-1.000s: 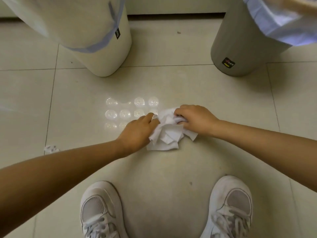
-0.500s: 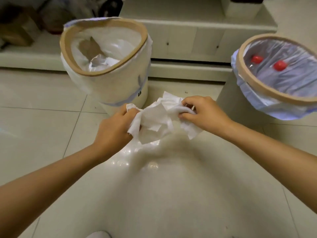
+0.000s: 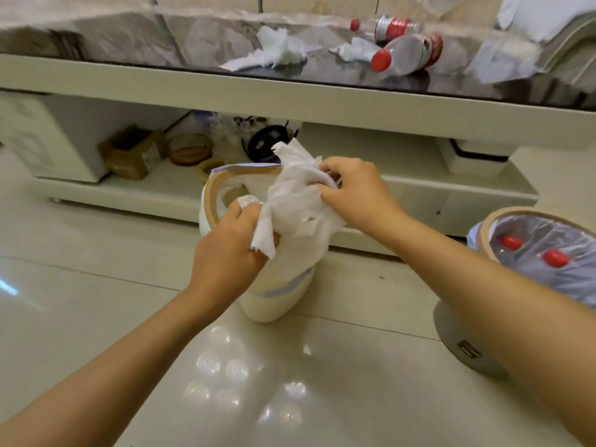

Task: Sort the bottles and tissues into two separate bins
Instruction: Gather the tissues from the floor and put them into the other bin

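Note:
A crumpled bundle of white tissues (image 3: pixel 298 204) hangs over the mouth of the cream bin (image 3: pixel 211 201). My left hand (image 3: pixel 230 253) grips its lower left part and my right hand (image 3: pixel 351 188) pinches its upper right part. The grey bin (image 3: pixel 458 337) stands on the floor at the right, lined with a plastic bag, and holds bottles with red caps (image 3: pixel 553 258). On the dark tabletop behind lie two more tissue wads (image 3: pixel 279 48) and two bottles with red caps (image 3: pixel 403 50).
A low white table (image 3: pixel 290 95) with a glossy dark top runs across the back. Its lower shelf carries a cardboard box (image 3: pixel 132 153), a tape roll (image 3: pixel 209 169) and other small clutter. Glossy tiled floor (image 3: pixel 80 285) surrounds both bins.
Both hands lifted the tissue bundle off the floor and carried it up over the cream bin. The view tilted up from my shoes to the table.

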Demonstrator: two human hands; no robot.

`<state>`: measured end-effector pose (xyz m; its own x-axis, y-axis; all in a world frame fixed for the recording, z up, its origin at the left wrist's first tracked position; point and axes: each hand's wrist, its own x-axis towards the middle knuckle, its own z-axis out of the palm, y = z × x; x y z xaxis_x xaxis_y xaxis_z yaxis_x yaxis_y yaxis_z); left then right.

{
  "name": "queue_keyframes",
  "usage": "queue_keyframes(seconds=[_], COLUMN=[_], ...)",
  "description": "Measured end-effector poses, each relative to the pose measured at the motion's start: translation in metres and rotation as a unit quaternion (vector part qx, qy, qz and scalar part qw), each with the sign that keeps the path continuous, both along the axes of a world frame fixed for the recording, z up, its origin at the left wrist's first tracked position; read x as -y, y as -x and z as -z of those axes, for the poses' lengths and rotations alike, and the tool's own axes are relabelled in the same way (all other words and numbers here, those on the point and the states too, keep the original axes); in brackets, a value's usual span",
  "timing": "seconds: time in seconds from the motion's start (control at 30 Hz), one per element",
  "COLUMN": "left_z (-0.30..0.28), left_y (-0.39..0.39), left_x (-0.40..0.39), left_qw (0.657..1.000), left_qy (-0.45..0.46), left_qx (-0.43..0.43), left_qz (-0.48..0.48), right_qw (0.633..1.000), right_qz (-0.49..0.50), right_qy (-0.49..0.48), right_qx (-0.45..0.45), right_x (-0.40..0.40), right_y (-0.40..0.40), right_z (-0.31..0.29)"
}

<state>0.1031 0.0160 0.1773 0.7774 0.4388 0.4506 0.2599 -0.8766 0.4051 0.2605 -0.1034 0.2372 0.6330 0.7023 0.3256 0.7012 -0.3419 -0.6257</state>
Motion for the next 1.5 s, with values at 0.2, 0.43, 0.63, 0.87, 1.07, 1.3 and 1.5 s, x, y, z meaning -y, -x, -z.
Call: queue_keyframes(seconds=[0.2, 0.43, 0.63, 0.87, 1.07, 1.3, 1.5], left_z=[-0.018, -0.005, 0.003, 0.009, -0.004, 0.009, 0.01], left_y=[-0.024, -0.03, -0.034, -0.05, -0.072, -0.09, -0.069], left_x=[-0.051, -0.086, -0.098, -0.11, -0.098, -0.102, -0.087], left_qw=[0.994, 0.997, 0.997, 0.997, 1.0, 0.964, 0.982], left_qy=[0.068, 0.018, 0.019, 0.039, 0.006, 0.143, 0.177], left_qx=[-0.066, -0.057, -0.037, -0.053, -0.025, -0.226, 0.034], left_qz=[-0.045, -0.057, -0.057, -0.041, -0.008, 0.002, -0.054], right_qw=[0.996, 0.993, 0.974, 0.935, 0.975, 0.979, 0.989], right_qz=[0.027, 0.1, 0.109, 0.051, 0.165, 0.181, 0.132], right_qy=[-0.045, -0.024, 0.197, 0.352, 0.146, 0.088, 0.046], right_qx=[-0.067, -0.059, 0.035, 0.008, 0.037, 0.022, 0.051], right_x=[-0.058, -0.095, -0.101, -0.104, -0.079, -0.065, -0.058], right_y=[0.004, 0.001, -0.011, -0.01, -0.021, -0.027, -0.016], right_z=[0.001, 0.034, 0.047, 0.057, 0.062, 0.068, 0.078])
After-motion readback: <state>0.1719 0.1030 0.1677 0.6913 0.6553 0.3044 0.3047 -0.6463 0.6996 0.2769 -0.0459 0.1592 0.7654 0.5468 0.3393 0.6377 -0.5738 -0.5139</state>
